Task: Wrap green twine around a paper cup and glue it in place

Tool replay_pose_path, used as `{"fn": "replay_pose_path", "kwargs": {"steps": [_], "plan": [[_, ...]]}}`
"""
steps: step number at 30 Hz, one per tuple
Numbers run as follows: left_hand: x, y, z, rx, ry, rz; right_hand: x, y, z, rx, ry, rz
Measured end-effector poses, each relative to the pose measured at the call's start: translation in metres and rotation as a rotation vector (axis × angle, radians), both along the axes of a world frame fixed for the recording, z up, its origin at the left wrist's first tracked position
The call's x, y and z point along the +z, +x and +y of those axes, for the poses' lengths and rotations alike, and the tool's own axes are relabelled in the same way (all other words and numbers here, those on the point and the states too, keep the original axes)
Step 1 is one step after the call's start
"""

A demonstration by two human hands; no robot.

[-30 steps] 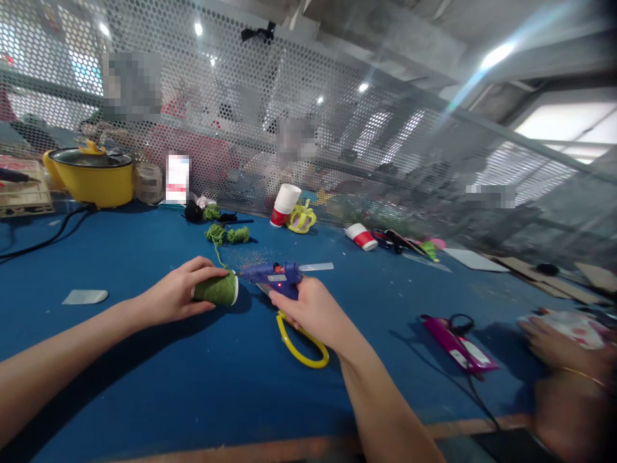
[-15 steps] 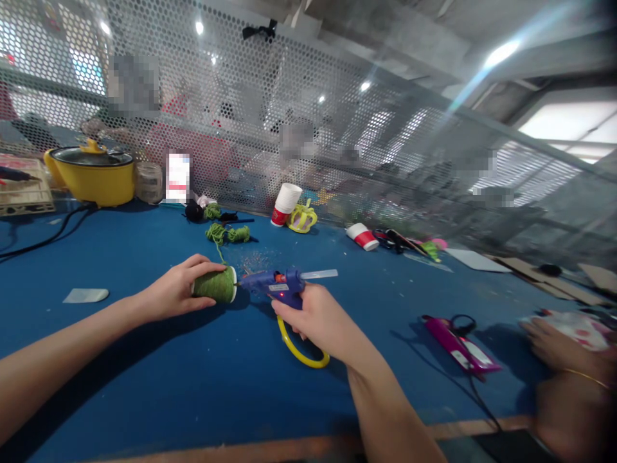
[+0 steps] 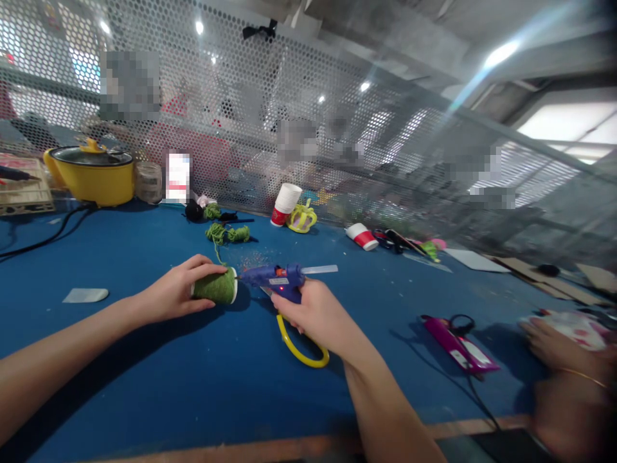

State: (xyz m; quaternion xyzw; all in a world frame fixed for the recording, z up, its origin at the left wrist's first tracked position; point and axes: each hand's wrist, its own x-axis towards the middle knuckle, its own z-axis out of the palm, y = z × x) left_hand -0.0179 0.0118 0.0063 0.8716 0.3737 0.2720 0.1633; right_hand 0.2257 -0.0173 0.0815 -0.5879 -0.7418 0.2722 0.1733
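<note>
Left hand (image 3: 176,294), at centre left of the frame, is wrapped around a cup covered in green yarn (image 3: 215,287) that lies on its side on the blue table (image 3: 144,373), thumb over the top and fingers beneath, the white rim of the cup facing right. Just right of that rim is the nozzle of a blue hot glue gun (image 3: 279,279), which sits at the middle of the frame with a clear glue stick (image 3: 319,269) poking out of its back toward the right; whether the nozzle touches the cup cannot be told. Right hand (image 3: 321,316) is closed on the gun's grip from below, and a yellow loop (image 3: 301,344) lies on the table under that hand. Farther up the frame, from the left: a yellow cooking pot (image 3: 91,175) with a lid at the upper left, a glass jar (image 3: 148,182) beside it, loose green yarn scraps (image 3: 226,234) above the cup, a red-and-white paper cup stack (image 3: 285,205) leaning by the perforated metal screen (image 3: 308,128), and another paper cup (image 3: 362,236) lying on its side. A pale flat scrap (image 3: 85,295) lies at the left edge of the table. At lower right a pink tool (image 3: 457,346) with a black cord lies on the table, and at the far right another person's hand (image 3: 549,344) rests near a patterned cloth (image 3: 576,325).
</note>
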Motion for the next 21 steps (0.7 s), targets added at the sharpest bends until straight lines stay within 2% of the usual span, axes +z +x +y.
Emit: {"fn": "replay_pose_path", "kwargs": {"steps": [15,21], "plan": [[-0.002,0.002,-0.003,-0.039,0.094,0.033,-0.002,-0.011,0.009,-0.046,0.016,0.034],[0.0,0.001,-0.003,-0.028,0.062,0.021,-0.001,-0.008,0.007,-0.049,0.007,0.034]]}}
